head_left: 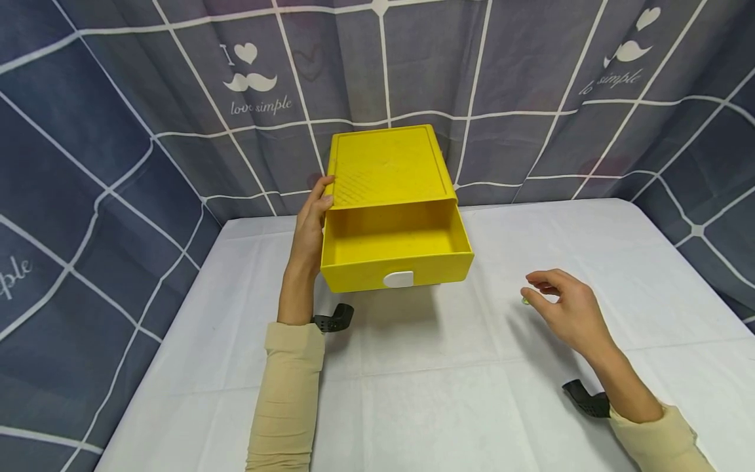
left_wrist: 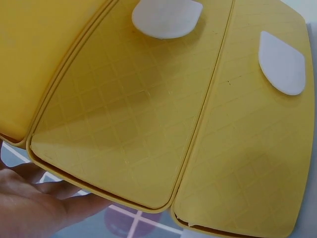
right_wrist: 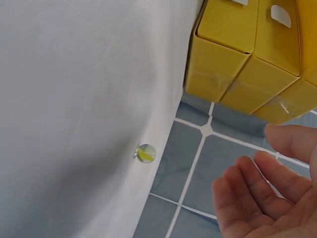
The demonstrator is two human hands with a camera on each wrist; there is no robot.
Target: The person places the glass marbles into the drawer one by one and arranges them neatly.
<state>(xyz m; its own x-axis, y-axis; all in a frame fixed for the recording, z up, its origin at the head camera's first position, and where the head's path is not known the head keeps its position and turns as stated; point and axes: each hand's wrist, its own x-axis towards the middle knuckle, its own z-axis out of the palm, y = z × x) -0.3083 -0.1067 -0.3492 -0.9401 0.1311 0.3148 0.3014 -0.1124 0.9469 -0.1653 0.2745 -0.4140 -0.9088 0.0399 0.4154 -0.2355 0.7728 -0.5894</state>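
Observation:
A yellow plastic drawer cabinet [head_left: 386, 164] stands at the back middle of the table. Its top drawer [head_left: 360, 276] is pulled out, showing a bare yellow inside and a white handle [head_left: 398, 280]. My left hand [head_left: 309, 229] rests against the cabinet's left side; in the left wrist view, its fingers [left_wrist: 84, 207] stretch along that side. Right of the cabinet, my right hand [head_left: 563, 305] hovers with loosely bent fingers, holding nothing. A clear glass marble with a yellow-green swirl [right_wrist: 145, 153] lies on the table, apart from the fingers in the right wrist view.
A white cloth [head_left: 413, 406] covers the table. Behind and beside it hangs a grey-blue checked curtain [head_left: 519, 72] with white lines. Two lower drawers with white handles, the nearer one being a lower drawer front [left_wrist: 119, 109], are closed. Black straps [head_left: 335, 318] sit on both wrists.

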